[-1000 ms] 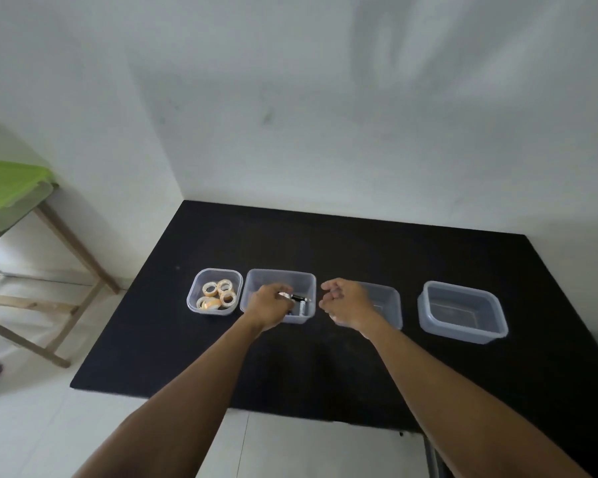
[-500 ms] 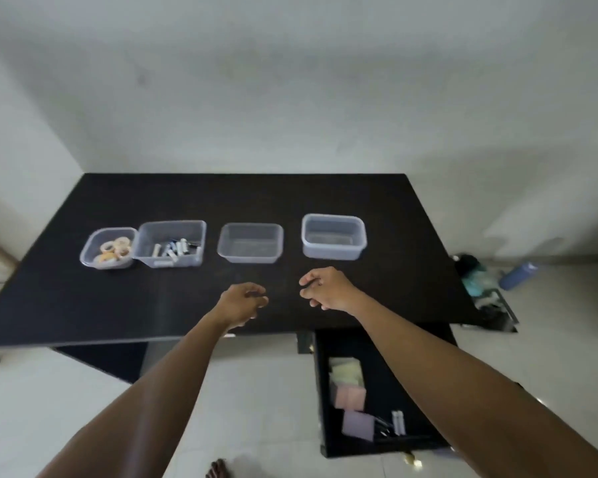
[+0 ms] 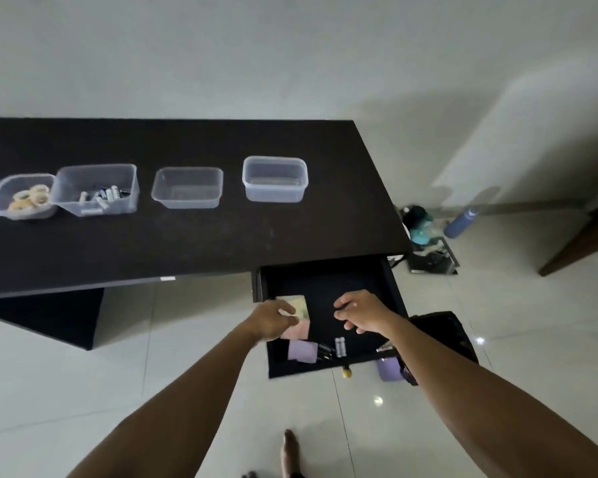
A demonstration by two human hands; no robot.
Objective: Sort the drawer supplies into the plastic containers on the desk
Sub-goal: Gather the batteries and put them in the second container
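Four clear plastic containers stand in a row on the black desk [image 3: 194, 243]. The leftmost [image 3: 0, 201] holds tape rolls, the second [image 3: 94, 177] holds batteries and small items, and the third [image 3: 187, 194] and fourth [image 3: 274, 188] are empty. Below the desk's right end the drawer [image 3: 325, 284] is pulled out. It holds a yellow-green sticky pad [image 3: 301, 303], a pink pad [image 3: 299, 332], a purple pad [image 3: 302, 351] and white batteries [image 3: 340, 346]. My left hand [image 3: 273, 319] hovers curled over the pads, holding nothing. My right hand [image 3: 359, 312] is spread over the drawer's middle.
On the tiled floor right of the desk lie a blue bottle [image 3: 461, 222] and teal and black clutter [image 3: 420, 225]. A black bag [image 3: 442, 334] and a purple object [image 3: 389, 369] sit beside the drawer. The drawer's brass knob [image 3: 346, 372] sticks out toward me, and a bare foot [image 3: 289, 453] is below.
My view swung right and down from the containers to the open drawer. Both hands came back off the desk and now reach down into the drawer.
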